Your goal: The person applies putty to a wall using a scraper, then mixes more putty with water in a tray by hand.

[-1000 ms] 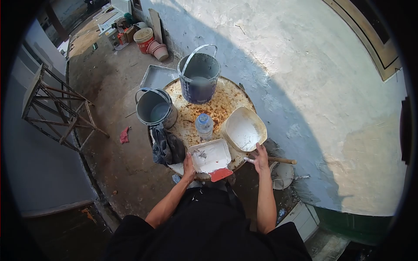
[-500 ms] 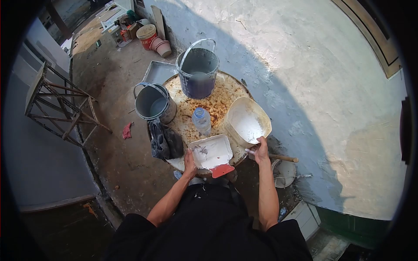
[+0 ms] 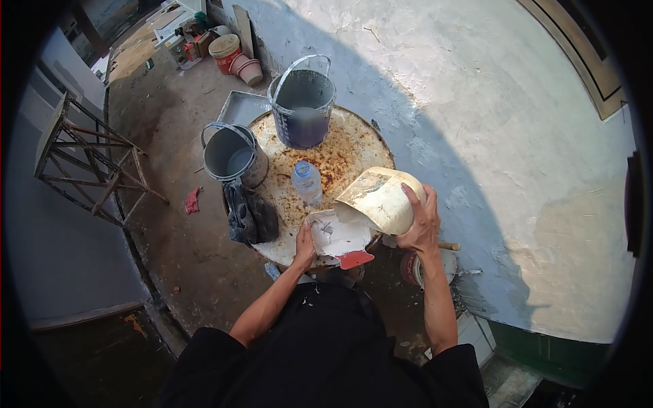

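Note:
My right hand [image 3: 421, 221] grips the cream plastic tub [image 3: 382, 198], tipped on its side with its mouth facing left and down over the white tray. My left hand [image 3: 305, 246] holds the left edge of that shallow white tray [image 3: 338, 233], coated inside with white material. A red scraper [image 3: 356, 259] sits at the tray's near right corner. What passes between tub and tray is hidden by the tub's rim. A clear bottle with a blue cap [image 3: 307, 182] stands just beyond the tray on the rusty round table top [image 3: 357, 139].
Two grey buckets, one tall [image 3: 303, 112] and one smaller [image 3: 238, 156], stand at the back and left. A black bag [image 3: 249, 216] hangs at the left edge. A metal stand [image 3: 95, 160] is far left; a wall [image 3: 469, 136] rises right. A stick [image 3: 449, 246] lies over a bucket.
My right hand has lifted the cream tub and tipped it left over the white tray. The tray, in my left hand, has shifted slightly right and tilted.

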A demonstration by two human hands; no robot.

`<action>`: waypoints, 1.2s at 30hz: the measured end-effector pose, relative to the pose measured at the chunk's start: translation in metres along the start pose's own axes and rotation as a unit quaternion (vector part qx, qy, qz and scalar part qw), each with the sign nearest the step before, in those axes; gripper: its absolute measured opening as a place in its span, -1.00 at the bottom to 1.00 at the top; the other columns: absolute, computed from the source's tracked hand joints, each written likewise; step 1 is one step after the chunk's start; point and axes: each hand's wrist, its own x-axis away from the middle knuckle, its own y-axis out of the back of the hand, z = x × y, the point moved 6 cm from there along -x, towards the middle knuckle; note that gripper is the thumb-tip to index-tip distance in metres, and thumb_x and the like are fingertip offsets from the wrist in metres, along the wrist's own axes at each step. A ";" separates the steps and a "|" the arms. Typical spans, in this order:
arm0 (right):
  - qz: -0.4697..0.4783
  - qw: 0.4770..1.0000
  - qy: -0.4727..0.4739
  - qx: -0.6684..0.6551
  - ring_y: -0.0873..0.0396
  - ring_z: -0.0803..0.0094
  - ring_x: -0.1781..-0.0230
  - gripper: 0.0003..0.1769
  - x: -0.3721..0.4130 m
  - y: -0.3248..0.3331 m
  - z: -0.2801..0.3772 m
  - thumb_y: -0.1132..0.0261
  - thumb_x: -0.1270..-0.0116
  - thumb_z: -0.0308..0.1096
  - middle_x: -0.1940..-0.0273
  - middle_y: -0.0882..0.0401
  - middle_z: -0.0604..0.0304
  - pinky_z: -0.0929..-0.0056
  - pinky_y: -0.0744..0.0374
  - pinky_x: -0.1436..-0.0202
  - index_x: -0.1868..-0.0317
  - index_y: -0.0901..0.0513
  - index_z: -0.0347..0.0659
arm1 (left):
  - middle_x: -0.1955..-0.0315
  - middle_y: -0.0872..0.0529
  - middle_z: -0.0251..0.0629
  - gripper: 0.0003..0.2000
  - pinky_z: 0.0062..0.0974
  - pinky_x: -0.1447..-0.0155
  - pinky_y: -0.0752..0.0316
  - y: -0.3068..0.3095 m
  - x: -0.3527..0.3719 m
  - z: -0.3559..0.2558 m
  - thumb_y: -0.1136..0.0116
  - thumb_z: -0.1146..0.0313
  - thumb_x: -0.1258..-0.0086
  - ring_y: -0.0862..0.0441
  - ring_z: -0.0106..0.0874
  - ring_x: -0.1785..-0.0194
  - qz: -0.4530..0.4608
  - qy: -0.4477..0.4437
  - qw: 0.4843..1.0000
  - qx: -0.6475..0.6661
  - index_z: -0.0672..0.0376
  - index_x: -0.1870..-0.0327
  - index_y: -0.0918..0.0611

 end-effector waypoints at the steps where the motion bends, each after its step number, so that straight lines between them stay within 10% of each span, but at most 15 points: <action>1: -0.002 1.000 0.020 0.004 -0.46 -0.18 -0.09 -0.06 -0.003 0.001 0.006 -0.45 0.28 -0.17 -0.16 -0.31 -0.17 0.05 -0.59 0.01 -0.30 -0.44 0.17 | 0.15 -0.63 -0.33 -0.55 -0.56 0.00 -0.49 -0.004 0.000 -0.002 0.33 0.06 -0.65 -0.55 -0.56 0.12 -0.001 0.002 1.000 0.009 0.26 -0.10 -0.50; 21: 0.011 0.985 0.167 0.037 -0.47 -0.14 0.00 -0.05 -0.012 -0.014 0.036 -0.50 0.34 0.22 -0.11 -0.33 -0.15 0.03 -0.62 0.12 -0.25 -0.50 0.43 | 0.17 -0.63 -0.33 -0.55 -0.58 0.04 -0.49 -0.032 -0.001 -0.015 0.32 0.05 -0.64 -0.56 -0.56 0.16 -0.012 0.011 0.999 0.039 0.26 -0.11 -0.51; 36: -0.003 0.989 0.145 0.023 -0.48 -0.16 -0.03 -0.03 0.000 -0.011 0.026 -0.50 0.39 0.00 -0.12 -0.32 -0.19 0.05 -0.63 0.17 -0.26 -0.50 0.28 | 0.09 -0.63 -0.30 -0.55 -0.55 -0.04 -0.48 -0.037 -0.002 -0.008 0.33 0.06 -0.65 -0.56 -0.53 0.08 -0.003 0.004 0.999 0.034 0.27 -0.15 -0.49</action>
